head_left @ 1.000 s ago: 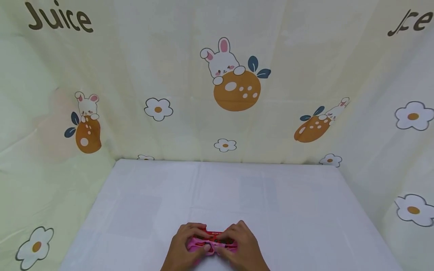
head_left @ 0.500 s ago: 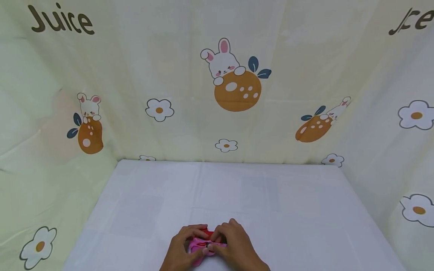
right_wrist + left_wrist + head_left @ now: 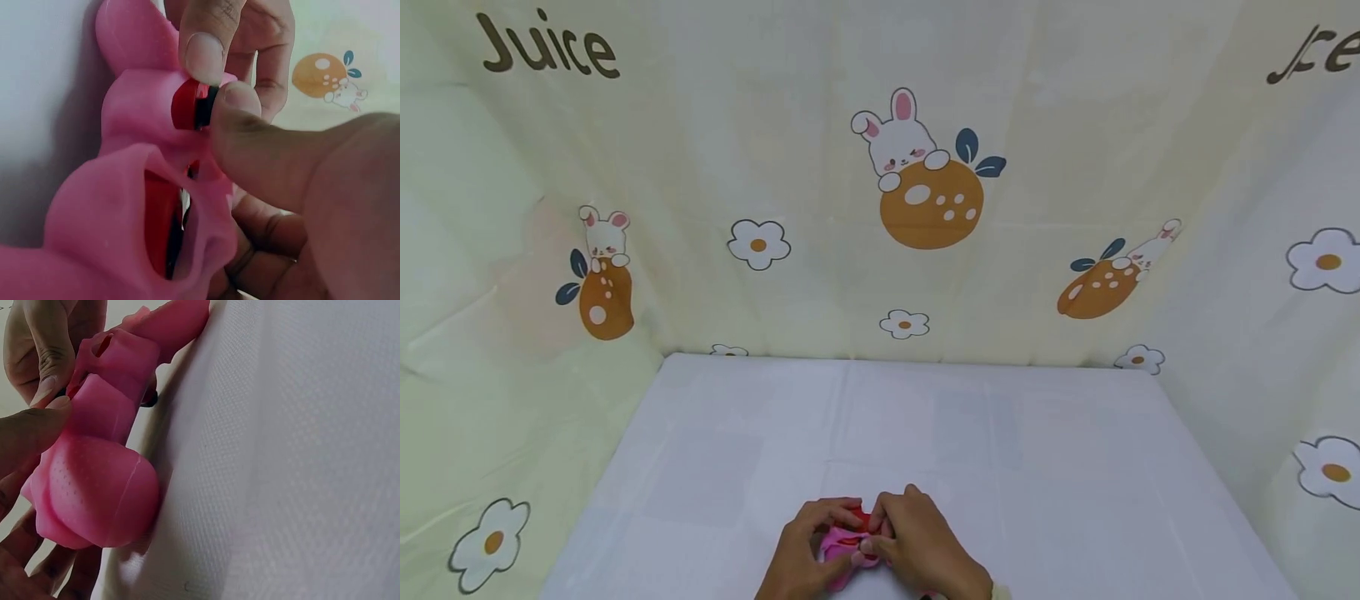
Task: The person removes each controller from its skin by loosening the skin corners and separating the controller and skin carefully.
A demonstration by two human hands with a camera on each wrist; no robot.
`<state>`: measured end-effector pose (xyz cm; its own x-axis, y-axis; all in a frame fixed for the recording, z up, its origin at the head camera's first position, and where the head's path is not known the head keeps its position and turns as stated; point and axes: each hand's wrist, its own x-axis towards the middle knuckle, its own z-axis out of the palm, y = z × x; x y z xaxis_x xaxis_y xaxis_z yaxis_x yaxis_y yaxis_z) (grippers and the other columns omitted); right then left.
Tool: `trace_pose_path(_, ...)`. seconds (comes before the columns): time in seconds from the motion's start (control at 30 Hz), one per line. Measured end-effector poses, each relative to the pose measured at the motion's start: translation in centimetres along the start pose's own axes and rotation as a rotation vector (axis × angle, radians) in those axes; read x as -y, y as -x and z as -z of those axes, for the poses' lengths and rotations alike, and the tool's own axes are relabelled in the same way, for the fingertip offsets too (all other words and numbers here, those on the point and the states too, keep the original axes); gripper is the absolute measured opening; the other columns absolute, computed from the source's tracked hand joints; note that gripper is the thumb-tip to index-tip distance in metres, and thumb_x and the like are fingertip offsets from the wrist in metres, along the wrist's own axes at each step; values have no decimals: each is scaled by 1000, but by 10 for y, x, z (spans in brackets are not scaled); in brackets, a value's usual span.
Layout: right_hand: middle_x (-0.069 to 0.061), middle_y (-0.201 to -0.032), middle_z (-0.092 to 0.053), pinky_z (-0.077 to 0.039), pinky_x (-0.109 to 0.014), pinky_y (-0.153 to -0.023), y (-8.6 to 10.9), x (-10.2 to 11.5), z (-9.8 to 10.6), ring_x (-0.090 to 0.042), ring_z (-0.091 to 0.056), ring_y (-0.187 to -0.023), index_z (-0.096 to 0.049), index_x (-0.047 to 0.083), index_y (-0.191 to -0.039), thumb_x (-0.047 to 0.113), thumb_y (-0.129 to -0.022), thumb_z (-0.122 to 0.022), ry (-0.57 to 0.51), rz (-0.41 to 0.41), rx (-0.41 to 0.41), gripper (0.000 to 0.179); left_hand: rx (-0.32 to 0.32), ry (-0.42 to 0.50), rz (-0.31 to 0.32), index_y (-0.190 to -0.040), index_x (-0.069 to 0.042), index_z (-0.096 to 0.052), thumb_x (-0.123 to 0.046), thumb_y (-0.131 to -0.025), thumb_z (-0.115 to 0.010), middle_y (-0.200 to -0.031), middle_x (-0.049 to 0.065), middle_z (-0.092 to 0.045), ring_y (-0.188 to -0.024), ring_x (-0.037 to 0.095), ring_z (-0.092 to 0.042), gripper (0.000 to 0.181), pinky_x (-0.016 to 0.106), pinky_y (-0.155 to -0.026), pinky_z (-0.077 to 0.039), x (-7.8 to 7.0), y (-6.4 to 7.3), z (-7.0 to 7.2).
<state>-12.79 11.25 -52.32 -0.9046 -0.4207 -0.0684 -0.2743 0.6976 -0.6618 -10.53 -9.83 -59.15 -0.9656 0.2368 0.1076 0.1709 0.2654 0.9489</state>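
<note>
A red game controller sits partly inside a pink silicone cover, at the table's near edge in the head view. My left hand holds the left end, fingers over the far side and thumb on the near side. With thumb and fingers, my right hand pinches the cover near the middle, the two thumb tips close together. In the right wrist view, red and black parts of the controller show through openings in the cover. One rounded grip is fully wrapped by the cover in the left wrist view.
The white-clothed table stretches away beyond my hands. A pale curtain printed with rabbits, oranges and flowers stands behind it and along both sides.
My right hand has moved left from the right end toward the middle, its fingertips now near the left thumb. The left hand keeps its hold. The head view has shifted slightly.
</note>
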Motion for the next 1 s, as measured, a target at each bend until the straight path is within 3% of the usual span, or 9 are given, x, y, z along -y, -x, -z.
trace_pose_path(0.17, 18, -65, -52, -32, -23, -68, 3, 1, 0, -4, -37, -72, -65, 25, -80, 33, -88, -86, 27, 2, -16, 24, -7, -30, -54, -115, -34, -70, -28, -88, -87, -141, -3, -68, -128, 15, -62, 33, 28, -97, -54, 2, 0, -1)
trace_pose_path(0.27, 18, -65, -53, -32, -24, -69, 2, 1, 1, -4, -37, -72, -66, 24, -77, 31, -88, -85, 31, 34, -9, 23, -7, -32, -49, -115, -34, -70, -29, -87, -88, -140, -6, -68, -128, 15, -62, 34, 28, -97, -54, 2, -1, -2)
trace_pose_path(0.4, 16, -62, -53, -33, -27, -74, -1, -1, 1, -5, -39, -73, -68, 22, -75, 26, -92, -81, -43, 37, 21, 22, -10, -34, -36, -114, -36, -70, -30, -87, -89, -139, -7, -69, -128, 14, -62, 33, 28, -99, -54, 2, 0, -3)
trace_pose_path(0.57, 14, -61, -51, -30, -34, -83, -2, -4, -4, -7, -41, -77, -69, 23, -79, 33, -98, -75, -109, -27, 5, 22, -26, -62, -100, -112, -34, -70, -30, -88, -88, -137, -3, -71, -126, 15, -63, 31, 29, -97, -56, 1, -1, -2)
trace_pose_path(0.77, 11, -69, -55, -26, -35, -84, -2, -11, -11, -9, -42, -78, -72, 27, -85, 41, -97, -72, -209, -64, -9, 19, -23, -39, -68, -108, -36, -70, -31, -85, -91, -134, -3, -73, -121, 12, -63, 32, 28, -97, -56, -3, -2, 0)
trace_pose_path(0.87, 11, -76, -55, -27, -32, -80, 1, -15, -14, -8, -42, -78, -70, 31, -82, 44, -95, -74, -232, -34, -13, 19, -48, -75, -118, -104, -37, -69, -31, -85, -91, -134, -4, -73, -121, 13, -63, 29, 29, -100, -55, 1, 0, -2)
trace_pose_path(1.0, 17, -78, -57, -29, -30, -79, 5, -19, -19, -6, -46, -78, -68, 34, -81, 39, -91, -80, -220, 68, -68, 17, -102, -132, -190, -100, -39, -69, -30, -84, -91, -134, -6, -73, -123, 15, -66, 29, 29, -102, -54, 6, 2, -6)
